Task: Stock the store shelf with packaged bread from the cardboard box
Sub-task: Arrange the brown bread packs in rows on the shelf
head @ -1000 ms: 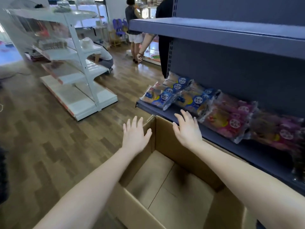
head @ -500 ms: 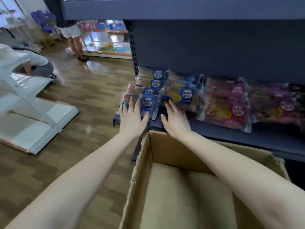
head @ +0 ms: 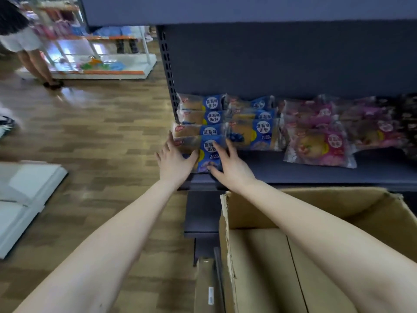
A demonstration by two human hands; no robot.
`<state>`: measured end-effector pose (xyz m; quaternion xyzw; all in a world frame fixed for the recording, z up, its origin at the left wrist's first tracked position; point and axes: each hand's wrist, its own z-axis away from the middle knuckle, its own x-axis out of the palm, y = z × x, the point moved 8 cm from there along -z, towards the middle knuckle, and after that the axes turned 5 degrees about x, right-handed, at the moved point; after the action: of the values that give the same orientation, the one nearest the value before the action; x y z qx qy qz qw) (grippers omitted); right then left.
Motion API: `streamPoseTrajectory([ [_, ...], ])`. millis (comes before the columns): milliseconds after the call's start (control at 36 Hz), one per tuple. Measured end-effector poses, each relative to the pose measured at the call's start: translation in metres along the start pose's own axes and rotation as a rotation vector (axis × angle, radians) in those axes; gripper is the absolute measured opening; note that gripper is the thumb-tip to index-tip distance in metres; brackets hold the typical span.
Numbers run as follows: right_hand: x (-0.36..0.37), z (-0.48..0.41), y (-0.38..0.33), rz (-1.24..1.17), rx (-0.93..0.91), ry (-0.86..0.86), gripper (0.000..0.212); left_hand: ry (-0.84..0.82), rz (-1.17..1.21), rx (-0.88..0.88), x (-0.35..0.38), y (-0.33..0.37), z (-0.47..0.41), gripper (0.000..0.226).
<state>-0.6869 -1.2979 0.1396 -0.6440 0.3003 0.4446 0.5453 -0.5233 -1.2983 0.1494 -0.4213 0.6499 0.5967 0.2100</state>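
Note:
Blue bread packets lie in overlapping rows at the left end of the dark blue shelf [head: 316,172]. The front blue packet [head: 208,152] sits between my hands. My left hand [head: 172,160] presses its left side with fingers spread. My right hand [head: 230,164] rests on its right side, thumb at the packet's lower edge. Pink bread packets [head: 318,143] lie further right on the same shelf. The cardboard box [head: 259,213] stands open below the shelf at lower right, and its visible inside holds no packets.
An upper shelf board [head: 225,10] overhangs the packets. A person [head: 29,48] stands at the far left by a white display [head: 101,66]. A white shelf base [head: 24,199] lies on the wooden floor at left.
Both hands have reached forward from above the box to the shelf and now press the front blue packet from both sides. The view has swung toward the shelf.

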Motion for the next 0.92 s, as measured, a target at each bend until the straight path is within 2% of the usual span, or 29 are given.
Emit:
streamPoseTrajectory([
  [139, -0.007, -0.001, 0.002, 0.027, -0.010, 0.065, 0.069, 0.002, 0.090, 0.010, 0.001, -0.004, 0.001, 0.102],
  [278, -0.026, -0.013, 0.009, 0.039, 0.044, 0.229, 0.066, 0.070, 0.190, -0.034, -0.013, -0.011, -0.018, 0.083],
  [417, -0.026, -0.047, 0.003, 0.129, 0.069, 0.131, 0.081, 0.013, 0.201, -0.055, -0.016, -0.017, -0.058, 0.078],
  [639, -0.017, -0.088, -0.004, 0.226, 0.116, 0.085, 0.091, -0.269, 0.295, -0.084, 0.019, -0.012, -0.098, 0.084],
  [861, -0.010, -0.097, -0.002, 0.218, 0.127, 0.111, 0.085, -0.244, 0.406, -0.063, 0.031, -0.016, -0.105, 0.077],
  [917, -0.008, -0.096, -0.002, 0.210, 0.131, 0.123, 0.083, -0.238, 0.442, -0.070, 0.032, -0.018, -0.104, 0.084],
])
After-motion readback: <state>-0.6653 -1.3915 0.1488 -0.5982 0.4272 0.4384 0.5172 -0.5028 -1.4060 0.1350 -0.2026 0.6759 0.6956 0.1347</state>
